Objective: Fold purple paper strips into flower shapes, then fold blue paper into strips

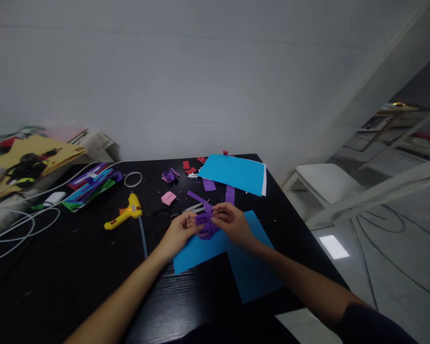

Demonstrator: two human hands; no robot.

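Between my two hands is a folded purple paper piece (207, 228), raised over blue paper sheets (252, 267) on the black table. My left hand (181, 233) pinches its left side. The fingers of my right hand (232, 223) are closed on its right upper edge. Just behind my left hand lie scissors (195, 208) with grey blades, their dark handles hard to see against the table. A purple paper strip (196, 196) lies beyond them. A folded pink paper piece (168, 198) and another folded purple piece (170, 175) rest farther back.
A yellow glue gun (129, 212) lies left of my hands, near a roll of tape (133, 179). Blue and white sheets (234, 173) and red scraps (186, 165) are at the back. Coloured papers (91, 184) and white cables (32, 220) crowd the left. A white chair (318, 184) stands right.
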